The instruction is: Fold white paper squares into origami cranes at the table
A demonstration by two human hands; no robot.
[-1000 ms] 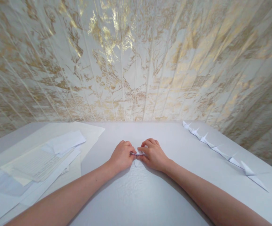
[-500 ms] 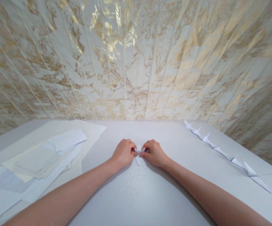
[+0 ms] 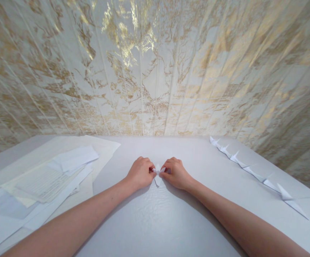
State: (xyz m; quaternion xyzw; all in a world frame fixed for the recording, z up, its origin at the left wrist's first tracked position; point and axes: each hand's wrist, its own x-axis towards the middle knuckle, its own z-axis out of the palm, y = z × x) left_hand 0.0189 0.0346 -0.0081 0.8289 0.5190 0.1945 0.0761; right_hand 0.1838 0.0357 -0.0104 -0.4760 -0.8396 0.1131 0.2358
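Between my two hands is a small white folded paper figure [image 3: 157, 172], with pointed parts showing above and below the fingers. My left hand [image 3: 141, 173] pinches its left side between thumb and fingers. On the opposite side, my right hand [image 3: 175, 173] grips the right part the same way. Both hands are low over the white table [image 3: 155, 221]. The fingertips hide part of the paper, so its full shape cannot be made out.
Several white folded paper cranes [image 3: 285, 192] stand in a slanting row along the table's right side. At the left lies a spread of loose papers [image 3: 71, 159], some with writing. A gold-patterned curtain or wall covering [image 3: 155, 71] rises behind the table.
The lower point of the paper figure looks slightly turned. Both hands keep their pinch and have barely moved.
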